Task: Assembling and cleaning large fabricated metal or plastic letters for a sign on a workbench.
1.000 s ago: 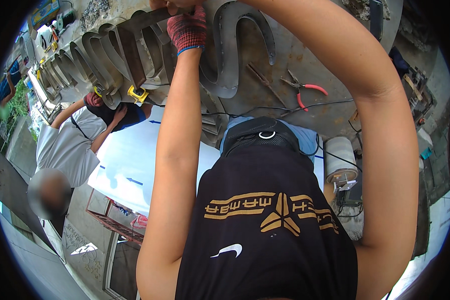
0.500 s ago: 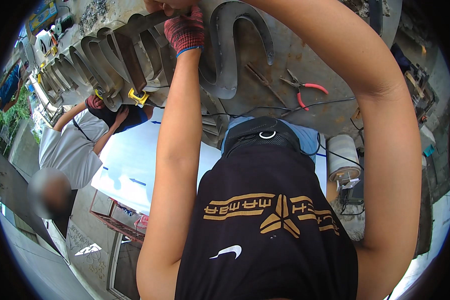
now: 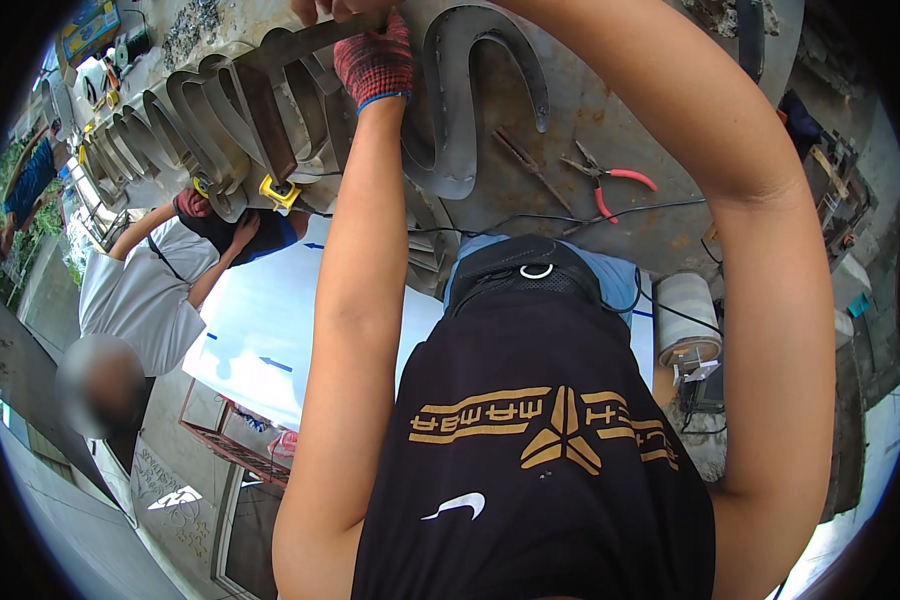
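My left hand [image 3: 374,66], in a red and black knit glove, is closed on a bent sheet-metal letter [image 3: 315,45], at its upper edge. My bare right hand [image 3: 338,9] is at the top edge of the view, just above the glove; its fingers are curled at the same metal, and whatever they hold is cut off or hidden. Right of the glove an S-shaped metal letter [image 3: 458,165] stands on edge. A yellow tape measure [image 3: 279,194] lies below the metal letters, left of my left forearm.
Pliers [image 3: 606,180] with red handles and a thin metal rod [image 3: 532,170] lie on the stained metal work surface [image 3: 580,105]. A black cable [image 3: 530,217] crosses its near side. At the left a co-worker [image 3: 145,280] in a white shirt reaches toward more curved metal letters [image 3: 145,130].
My left glove has shifted slightly right and up, and the metal letters beside it have moved a little right. My right hand stays at the top edge.
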`<control>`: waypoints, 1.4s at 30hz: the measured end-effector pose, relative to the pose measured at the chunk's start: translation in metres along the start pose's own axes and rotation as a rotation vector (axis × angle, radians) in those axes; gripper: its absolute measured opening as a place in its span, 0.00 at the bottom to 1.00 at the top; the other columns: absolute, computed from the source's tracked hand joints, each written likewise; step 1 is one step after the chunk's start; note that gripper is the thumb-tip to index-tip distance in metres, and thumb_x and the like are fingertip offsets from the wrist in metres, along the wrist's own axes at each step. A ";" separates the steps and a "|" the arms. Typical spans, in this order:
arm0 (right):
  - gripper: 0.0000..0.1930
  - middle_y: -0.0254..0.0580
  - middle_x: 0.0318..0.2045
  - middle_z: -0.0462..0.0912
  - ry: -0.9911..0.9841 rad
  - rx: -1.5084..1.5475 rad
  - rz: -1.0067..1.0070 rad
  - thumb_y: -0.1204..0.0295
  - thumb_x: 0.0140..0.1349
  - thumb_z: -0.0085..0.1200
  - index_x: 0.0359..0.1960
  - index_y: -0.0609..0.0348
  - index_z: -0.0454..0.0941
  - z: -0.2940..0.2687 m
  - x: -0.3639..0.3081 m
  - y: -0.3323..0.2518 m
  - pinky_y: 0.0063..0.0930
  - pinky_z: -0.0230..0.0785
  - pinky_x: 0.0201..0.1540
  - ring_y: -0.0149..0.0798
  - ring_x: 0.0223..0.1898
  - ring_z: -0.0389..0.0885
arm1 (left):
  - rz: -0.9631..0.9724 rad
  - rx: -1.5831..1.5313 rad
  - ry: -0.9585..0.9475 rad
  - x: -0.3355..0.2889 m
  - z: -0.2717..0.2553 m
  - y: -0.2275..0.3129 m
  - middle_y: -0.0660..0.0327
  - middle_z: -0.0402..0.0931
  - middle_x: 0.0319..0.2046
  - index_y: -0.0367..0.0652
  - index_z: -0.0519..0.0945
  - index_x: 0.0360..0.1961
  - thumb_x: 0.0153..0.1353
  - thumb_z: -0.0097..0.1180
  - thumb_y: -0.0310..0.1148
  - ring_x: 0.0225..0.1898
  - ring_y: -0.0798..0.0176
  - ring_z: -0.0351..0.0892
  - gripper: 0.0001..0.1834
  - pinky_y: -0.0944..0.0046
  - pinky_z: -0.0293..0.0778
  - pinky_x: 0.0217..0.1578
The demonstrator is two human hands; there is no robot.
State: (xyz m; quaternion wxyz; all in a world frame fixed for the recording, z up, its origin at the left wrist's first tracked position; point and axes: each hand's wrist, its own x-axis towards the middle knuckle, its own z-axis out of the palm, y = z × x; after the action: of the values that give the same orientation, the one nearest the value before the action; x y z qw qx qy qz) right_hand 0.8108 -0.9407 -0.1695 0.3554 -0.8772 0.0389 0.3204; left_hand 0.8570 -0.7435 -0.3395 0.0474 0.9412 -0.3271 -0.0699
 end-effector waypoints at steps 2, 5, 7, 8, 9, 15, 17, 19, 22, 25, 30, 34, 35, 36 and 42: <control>0.15 0.54 0.38 0.88 0.587 0.392 -0.368 0.77 0.55 0.58 0.45 0.61 0.86 0.031 -0.002 0.047 0.41 0.78 0.45 0.53 0.43 0.87 | 0.016 -0.052 -0.023 -0.003 -0.008 0.018 0.47 0.86 0.36 0.43 0.87 0.43 0.60 0.59 0.56 0.44 0.41 0.85 0.26 0.48 0.78 0.49; 0.13 0.56 0.39 0.88 0.877 0.376 -0.346 0.77 0.62 0.55 0.47 0.64 0.84 0.026 -0.030 0.051 0.39 0.77 0.46 0.50 0.42 0.87 | 0.009 -0.099 -0.027 -0.005 -0.014 0.016 0.48 0.86 0.36 0.42 0.86 0.42 0.60 0.61 0.54 0.44 0.40 0.85 0.24 0.48 0.78 0.48; 0.12 0.55 0.38 0.88 0.982 0.519 -0.313 0.76 0.64 0.55 0.47 0.65 0.84 0.037 -0.052 0.062 0.39 0.77 0.45 0.48 0.41 0.87 | 0.016 -0.124 -0.018 -0.004 -0.011 0.019 0.48 0.86 0.36 0.43 0.86 0.41 0.59 0.61 0.53 0.43 0.40 0.85 0.23 0.48 0.78 0.48; 0.12 0.55 0.37 0.88 1.083 0.667 -0.281 0.75 0.66 0.54 0.47 0.65 0.84 0.044 -0.062 0.067 0.38 0.77 0.43 0.45 0.39 0.87 | 0.003 -0.127 -0.021 -0.006 -0.009 0.020 0.48 0.86 0.35 0.43 0.86 0.40 0.60 0.61 0.53 0.43 0.40 0.84 0.23 0.48 0.78 0.48; 0.12 0.55 0.37 0.88 1.084 0.661 -0.277 0.75 0.66 0.54 0.47 0.65 0.84 0.051 -0.078 0.065 0.38 0.77 0.43 0.45 0.39 0.87 | -0.010 -0.131 -0.024 -0.006 -0.007 0.021 0.48 0.86 0.35 0.43 0.86 0.39 0.60 0.61 0.53 0.43 0.40 0.84 0.22 0.48 0.78 0.47; 0.11 0.53 0.31 0.86 1.220 0.872 -0.059 0.73 0.67 0.53 0.41 0.66 0.86 0.124 -0.150 0.046 0.42 0.77 0.39 0.46 0.33 0.86 | -0.051 -0.081 -0.021 -0.006 -0.012 0.015 0.43 0.85 0.35 0.38 0.87 0.37 0.61 0.59 0.55 0.42 0.40 0.85 0.27 0.48 0.79 0.47; 0.15 0.36 0.38 0.84 1.229 0.633 0.054 0.84 0.63 0.54 0.49 0.58 0.83 0.171 -0.166 0.060 0.24 0.76 0.39 0.33 0.35 0.86 | -0.043 -0.126 -0.002 -0.008 -0.013 0.022 0.43 0.85 0.35 0.37 0.88 0.37 0.61 0.59 0.56 0.42 0.40 0.85 0.27 0.48 0.79 0.47; 0.12 0.39 0.35 0.83 1.197 0.677 0.132 0.82 0.65 0.54 0.47 0.58 0.83 0.202 -0.183 0.054 0.26 0.74 0.36 0.35 0.31 0.83 | -0.041 -0.159 0.024 -0.007 -0.013 0.018 0.42 0.85 0.35 0.36 0.88 0.36 0.61 0.58 0.56 0.42 0.40 0.85 0.28 0.49 0.79 0.48; 0.08 0.43 0.32 0.81 1.070 0.697 0.271 0.80 0.66 0.55 0.44 0.59 0.83 0.252 -0.205 0.042 0.29 0.71 0.33 0.38 0.27 0.79 | -0.067 -0.064 -0.079 -0.008 -0.011 0.016 0.46 0.86 0.39 0.43 0.86 0.44 0.61 0.59 0.54 0.46 0.40 0.84 0.24 0.48 0.77 0.51; 0.08 0.44 0.33 0.80 0.928 0.707 0.386 0.80 0.66 0.55 0.45 0.60 0.82 0.285 -0.216 0.035 0.31 0.70 0.33 0.38 0.27 0.78 | -0.081 -0.108 -0.079 -0.006 -0.011 0.024 0.45 0.86 0.40 0.43 0.86 0.42 0.61 0.58 0.55 0.47 0.39 0.83 0.25 0.47 0.77 0.51; 0.08 0.45 0.37 0.83 1.034 0.808 0.482 0.79 0.67 0.54 0.46 0.62 0.82 0.292 -0.218 0.048 0.29 0.72 0.35 0.35 0.30 0.81 | 0.023 -0.040 -0.020 0.003 -0.011 0.011 0.43 0.85 0.36 0.41 0.87 0.39 0.63 0.51 0.61 0.45 0.38 0.83 0.32 0.46 0.76 0.49; 0.08 0.40 0.38 0.83 1.154 0.968 0.383 0.80 0.70 0.52 0.46 0.63 0.82 0.255 -0.205 0.043 0.24 0.76 0.41 0.30 0.35 0.82 | 0.020 0.124 -0.149 -0.001 0.007 0.010 0.43 0.84 0.38 0.41 0.86 0.36 0.64 0.53 0.51 0.42 0.41 0.84 0.22 0.47 0.80 0.45; 0.08 0.38 0.37 0.82 1.168 1.000 0.339 0.80 0.71 0.51 0.47 0.64 0.82 0.244 -0.199 0.040 0.23 0.76 0.42 0.29 0.35 0.82 | -0.075 -0.034 -0.024 -0.010 -0.008 0.028 0.43 0.84 0.38 0.41 0.85 0.38 0.62 0.55 0.48 0.42 0.39 0.84 0.20 0.47 0.80 0.44; 0.09 0.37 0.37 0.82 1.184 1.019 0.297 0.80 0.71 0.51 0.48 0.64 0.82 0.224 -0.192 0.037 0.22 0.77 0.43 0.28 0.36 0.81 | -0.055 -0.154 0.073 -0.011 -0.006 0.031 0.44 0.84 0.35 0.42 0.85 0.37 0.62 0.55 0.47 0.39 0.38 0.83 0.19 0.45 0.80 0.42; 0.10 0.37 0.38 0.81 1.285 0.967 -0.349 0.82 0.72 0.49 0.49 0.66 0.81 0.079 -0.135 -0.041 0.21 0.76 0.43 0.27 0.38 0.80 | -0.242 -0.187 -0.019 -0.013 0.003 0.004 0.43 0.83 0.33 0.43 0.85 0.36 0.60 0.59 0.48 0.38 0.39 0.84 0.18 0.43 0.78 0.39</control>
State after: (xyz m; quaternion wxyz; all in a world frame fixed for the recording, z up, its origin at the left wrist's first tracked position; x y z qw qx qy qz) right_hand 0.6735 -0.8806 -0.1087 0.6470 -0.6331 0.2314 -0.3564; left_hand 0.8444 -0.7389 -0.3411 0.1231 0.9645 -0.2039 -0.1139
